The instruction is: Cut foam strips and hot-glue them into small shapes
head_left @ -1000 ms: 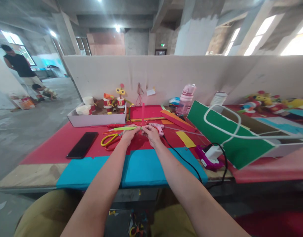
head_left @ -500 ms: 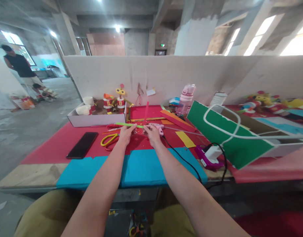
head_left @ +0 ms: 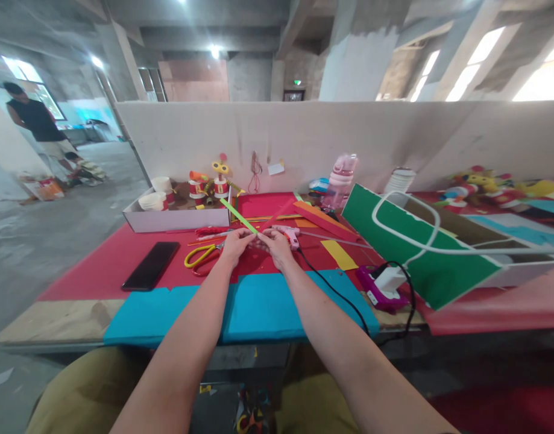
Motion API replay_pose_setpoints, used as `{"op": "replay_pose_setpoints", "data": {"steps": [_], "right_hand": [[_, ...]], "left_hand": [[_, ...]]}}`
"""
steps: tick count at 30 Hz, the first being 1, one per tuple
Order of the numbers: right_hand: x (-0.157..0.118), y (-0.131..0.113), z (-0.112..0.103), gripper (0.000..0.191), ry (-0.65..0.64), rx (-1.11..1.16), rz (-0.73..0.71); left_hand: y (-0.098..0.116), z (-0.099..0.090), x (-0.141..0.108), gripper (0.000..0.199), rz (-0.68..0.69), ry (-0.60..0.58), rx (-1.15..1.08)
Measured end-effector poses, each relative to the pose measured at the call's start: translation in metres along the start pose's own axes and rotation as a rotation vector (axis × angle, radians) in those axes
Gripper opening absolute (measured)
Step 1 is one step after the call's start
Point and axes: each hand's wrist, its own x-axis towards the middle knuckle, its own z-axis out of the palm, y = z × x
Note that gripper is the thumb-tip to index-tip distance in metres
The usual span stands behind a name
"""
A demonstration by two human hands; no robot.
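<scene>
Green strip (head_left: 239, 216) now tilted steeper

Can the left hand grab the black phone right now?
Probably yes. The left hand is busy with the green strip, but the phone lies off to its left, nothing on top. Only scissors lie between, flat enough to reach over.

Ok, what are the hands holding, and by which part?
The left hand and right hand pinch the green strip and red strip at their near ends, where they meet; whose fingers grip which, I can't tell.
</scene>
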Motion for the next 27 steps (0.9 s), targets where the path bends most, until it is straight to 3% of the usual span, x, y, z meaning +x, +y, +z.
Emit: {"op": "replay_pose_setpoints", "data": {"steps": [15,27], "right_hand": [[-0.0023,-0.0018,0.0055,0.033,0.013,-0.001,-0.053],[0.0003,-0.0022,0.0029,0.024,-0.064,0.083,0.021]], "left_hand": [[-0.0048,0.0004,0.0031,0.034,-0.054,-0.007,-0.098],[-0.0023,-0.0022,0.0036,0.026,-0.015,0.03,-0.113]]}}
